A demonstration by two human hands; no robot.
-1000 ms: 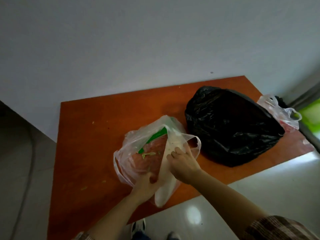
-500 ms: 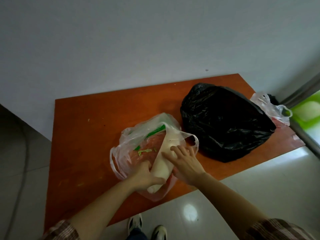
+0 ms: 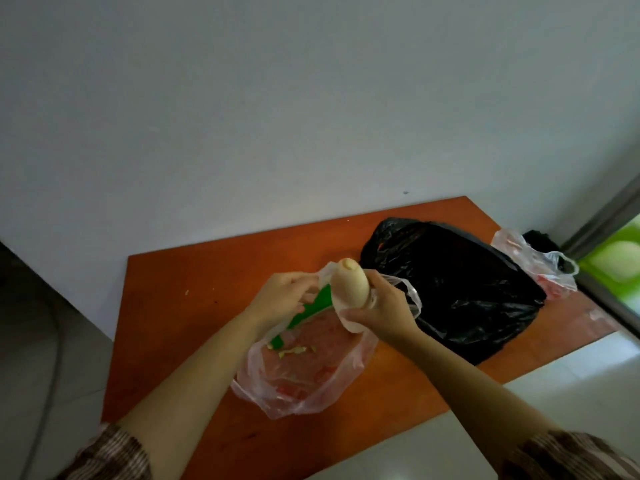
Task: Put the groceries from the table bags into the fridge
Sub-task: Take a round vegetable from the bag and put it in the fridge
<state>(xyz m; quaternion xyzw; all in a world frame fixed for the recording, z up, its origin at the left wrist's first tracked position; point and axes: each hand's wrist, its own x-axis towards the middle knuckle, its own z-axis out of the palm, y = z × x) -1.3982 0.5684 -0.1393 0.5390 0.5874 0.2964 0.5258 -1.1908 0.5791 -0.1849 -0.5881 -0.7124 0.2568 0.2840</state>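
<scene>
A clear plastic bag (image 3: 304, 379) lies on the orange-brown table (image 3: 194, 299), with reddish contents, green scraps and a green strip inside. My right hand (image 3: 384, 310) grips a long white radish (image 3: 348, 287) and holds it upright above the bag's mouth, its cut top pointing up. My left hand (image 3: 280, 299) pinches the bag's far rim beside the radish. A large black bag (image 3: 460, 292) sits to the right of the clear bag. The fridge is not in view.
A smaller clear bag (image 3: 533, 268) with red contents lies at the table's far right corner. A grey wall runs behind the table. A metal frame (image 3: 602, 223) and something green (image 3: 616, 258) stand at the right edge. White tiled floor lies in front.
The radish lay in the clear bag under both hands; now my right hand has lifted it upright out of the bag, and my left hand has moved up to the bag's rim.
</scene>
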